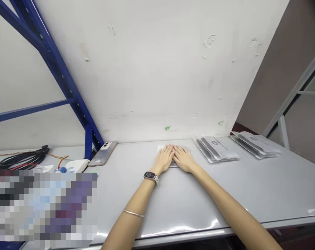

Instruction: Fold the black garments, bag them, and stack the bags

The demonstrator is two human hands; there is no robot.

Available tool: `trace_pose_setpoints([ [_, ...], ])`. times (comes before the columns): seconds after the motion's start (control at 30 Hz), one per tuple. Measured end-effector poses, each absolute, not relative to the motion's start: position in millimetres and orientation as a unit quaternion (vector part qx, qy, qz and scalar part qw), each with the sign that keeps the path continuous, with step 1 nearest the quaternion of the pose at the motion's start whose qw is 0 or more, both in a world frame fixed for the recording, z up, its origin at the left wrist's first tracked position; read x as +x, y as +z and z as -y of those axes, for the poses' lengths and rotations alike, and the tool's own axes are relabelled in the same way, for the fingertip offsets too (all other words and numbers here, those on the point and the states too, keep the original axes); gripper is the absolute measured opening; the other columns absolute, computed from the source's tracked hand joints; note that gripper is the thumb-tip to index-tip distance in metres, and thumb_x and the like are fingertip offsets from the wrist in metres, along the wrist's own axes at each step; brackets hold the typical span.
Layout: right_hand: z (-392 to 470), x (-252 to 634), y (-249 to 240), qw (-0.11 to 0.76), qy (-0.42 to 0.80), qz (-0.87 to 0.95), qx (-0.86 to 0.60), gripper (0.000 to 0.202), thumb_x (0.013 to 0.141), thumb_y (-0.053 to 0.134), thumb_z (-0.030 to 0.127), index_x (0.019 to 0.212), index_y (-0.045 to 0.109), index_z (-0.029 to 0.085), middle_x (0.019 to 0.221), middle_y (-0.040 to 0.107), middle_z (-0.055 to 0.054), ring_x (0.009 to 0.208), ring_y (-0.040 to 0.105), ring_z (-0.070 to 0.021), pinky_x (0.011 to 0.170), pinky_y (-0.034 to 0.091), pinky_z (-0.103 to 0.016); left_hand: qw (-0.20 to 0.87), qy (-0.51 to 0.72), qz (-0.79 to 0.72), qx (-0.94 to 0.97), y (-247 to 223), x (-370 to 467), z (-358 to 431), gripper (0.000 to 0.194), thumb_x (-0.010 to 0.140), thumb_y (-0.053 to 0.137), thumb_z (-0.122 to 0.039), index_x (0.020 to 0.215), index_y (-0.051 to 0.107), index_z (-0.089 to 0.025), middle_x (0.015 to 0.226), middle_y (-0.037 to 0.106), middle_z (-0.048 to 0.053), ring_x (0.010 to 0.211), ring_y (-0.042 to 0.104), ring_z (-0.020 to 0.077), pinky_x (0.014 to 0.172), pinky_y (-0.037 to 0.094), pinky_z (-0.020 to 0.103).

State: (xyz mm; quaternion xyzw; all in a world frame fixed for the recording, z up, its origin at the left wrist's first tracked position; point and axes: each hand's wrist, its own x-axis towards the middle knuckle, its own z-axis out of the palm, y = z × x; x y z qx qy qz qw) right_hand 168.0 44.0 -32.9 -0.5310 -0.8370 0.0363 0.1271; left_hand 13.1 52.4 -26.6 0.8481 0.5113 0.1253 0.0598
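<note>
Both hands lie flat, side by side, on a pale translucent packet [175,164] near the back of the grey tabletop. My left hand [164,158] has its fingers stretched out, with a ring on one finger and a dark-faced band at the wrist. Beside it, fingertips nearly meeting, my right hand [183,158] also rests palm down with fingers extended. Most of the packet is hidden beneath them; its edges show around the fingertips and between the wrists. Just right of my right hand lies a stack of similar white and grey packets [221,149].
Another stack of packets [260,144] lies farther right. At the left are a phone [104,154], a white power strip [75,166], coiled black cables [23,158] and a blue metal frame [66,81]. A white wall [147,76] rises behind the table [183,205].
</note>
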Motion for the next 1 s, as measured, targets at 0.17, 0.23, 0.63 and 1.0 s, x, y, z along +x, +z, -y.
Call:
trace_pose_setpoints([
  [0.17, -45.5, 183.8, -31.9, 0.140, 0.079, 0.795, -0.585, 0.082, 0.089, 0.021, 0.066, 0.150, 0.016, 0.011, 0.156, 0.016, -0.009, 0.144, 0.009, -0.0246, 0.115, 0.008, -0.040, 0.098, 0.110, -0.530, 0.835, -23.7, 3.8, -53.5, 0.059, 0.098, 0.009, -0.043, 0.150, 0.015, -0.016, 0.156, 0.013, 0.004, 0.144, 0.011, 0.0216, 0.116, 0.011, 0.048],
  [0.23, -45.2, 190.9, -30.2, 0.152, 0.091, 0.792, -0.584, 0.078, 0.090, 0.022, 0.064, 0.149, 0.021, 0.013, 0.155, 0.022, -0.009, 0.143, 0.014, -0.0248, 0.114, 0.009, -0.040, 0.097, 0.100, -0.540, 0.830, -21.5, -2.8, -51.6, 0.060, 0.098, 0.010, -0.045, 0.150, 0.015, -0.016, 0.156, 0.014, 0.005, 0.144, 0.011, 0.0234, 0.115, 0.012, 0.050],
  [0.63, -38.6, 229.2, -0.3, 0.214, 0.279, 0.722, -0.596, 0.041, 0.068, 0.069, 0.052, 0.088, 0.067, 0.017, 0.097, 0.067, -0.008, 0.095, 0.058, -0.0258, 0.080, 0.043, -0.033, 0.085, 0.052, -0.626, 0.773, -15.4, -64.0, -41.5, 0.057, 0.097, 0.016, -0.046, 0.150, 0.017, -0.023, 0.156, 0.015, 0.004, 0.143, 0.010, 0.0294, 0.112, 0.016, 0.056],
  [1.0, -24.1, 303.6, 39.6, 0.487, 0.422, 0.551, -0.531, 0.045, 0.061, 0.077, 0.046, 0.093, 0.062, 0.018, 0.088, 0.070, -0.008, 0.080, 0.065, -0.0225, 0.064, 0.051, -0.029, 0.058, 0.053, -0.624, 0.777, -20.9, -60.2, -38.7, 0.057, 0.097, 0.020, -0.048, 0.148, 0.024, -0.025, 0.156, 0.015, 0.003, 0.143, 0.011, 0.0307, 0.111, 0.016, 0.057],
])
